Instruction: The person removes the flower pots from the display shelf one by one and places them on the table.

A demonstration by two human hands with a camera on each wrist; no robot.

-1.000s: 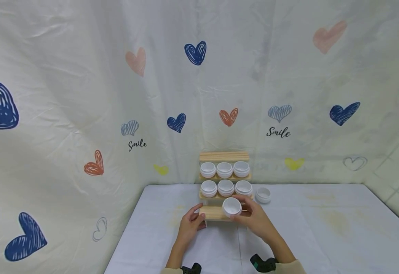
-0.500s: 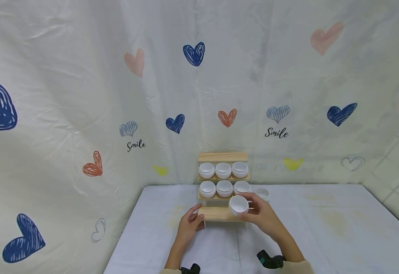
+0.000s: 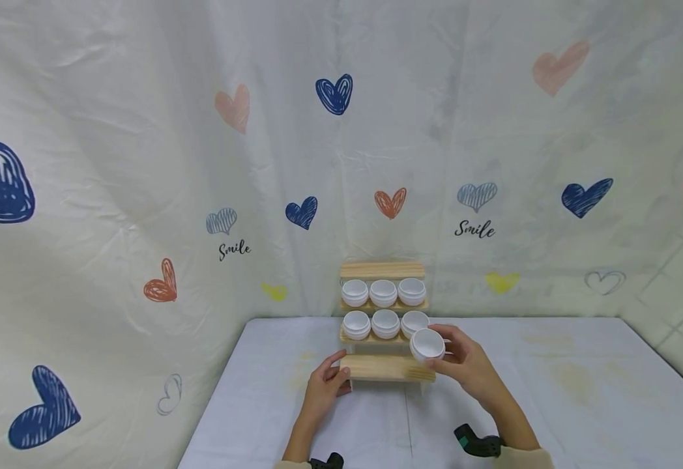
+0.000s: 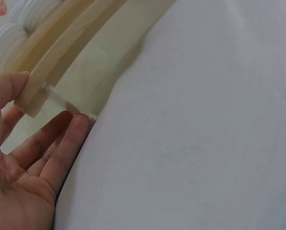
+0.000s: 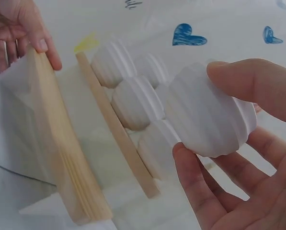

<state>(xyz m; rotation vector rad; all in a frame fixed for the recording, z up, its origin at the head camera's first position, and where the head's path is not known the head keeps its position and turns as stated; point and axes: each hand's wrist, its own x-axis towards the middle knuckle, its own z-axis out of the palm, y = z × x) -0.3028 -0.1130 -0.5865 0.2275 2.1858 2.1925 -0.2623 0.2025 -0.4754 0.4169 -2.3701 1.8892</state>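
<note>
My right hand point(image 3: 465, 365) grips a small white ribbed bowl point(image 3: 427, 344) between thumb and fingers, its mouth facing up. The bowl is held over the right end of the bottom wooden shelf point(image 3: 385, 368) of a stepped rack; in the right wrist view, this bowl point(image 5: 207, 112) overlaps the bowls behind it. My left hand point(image 3: 325, 380) holds the left end of the bottom shelf. Seen from the left wrist, the thumb lies on the end of the board point(image 4: 35, 93), and other fingertips are at the clear side support point(image 4: 61, 99) below it.
Three matching bowls point(image 3: 385, 324) stand on the second shelf and three more bowls point(image 3: 383, 293) on the third. A bare top board point(image 3: 382, 270) is above them. Behind the white-covered table point(image 3: 552, 391) hangs a heart-printed cloth point(image 3: 412, 130).
My right hand has lifted the bowl off the bottom shelf and moved it right. It now hides the loose bowl on the table. The left hand has stayed at the shelf end.
</note>
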